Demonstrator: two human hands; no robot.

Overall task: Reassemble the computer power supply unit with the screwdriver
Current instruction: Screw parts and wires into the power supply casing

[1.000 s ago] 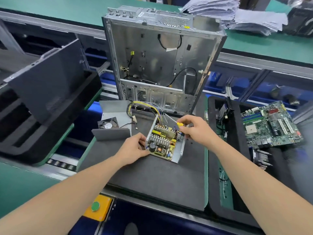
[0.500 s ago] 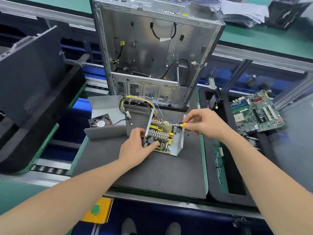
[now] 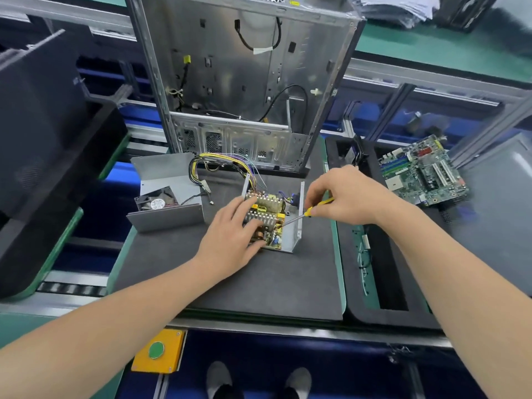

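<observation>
The open power supply unit (image 3: 296, 226) lies on a dark foam mat (image 3: 244, 283), its yellow circuit board and heat sinks exposed inside a metal tray. My left hand (image 3: 230, 234) rests flat on the board's near left side, fingers spread over the heat sinks. My right hand (image 3: 345, 197) pinches the yellow handle of a small screwdriver (image 3: 299, 218), whose tip touches the board's right edge. A bundle of yellow and black wires (image 3: 218, 162) loops out from the unit's far end. The unit's metal cover with its fan (image 3: 161, 194) sits to the left on the mat.
An empty computer case (image 3: 244, 82) stands upright behind the mat. A green motherboard (image 3: 423, 174) lies at the right on a black foam tray (image 3: 374, 312). A dark side panel (image 3: 37, 116) leans at the left. A yellow box with a green button (image 3: 157, 351) sits below the bench edge.
My right hand has swung the screwdriver down so its tip now meets the board's right edge. My left hand slid further onto the board. The camera moved closer.
</observation>
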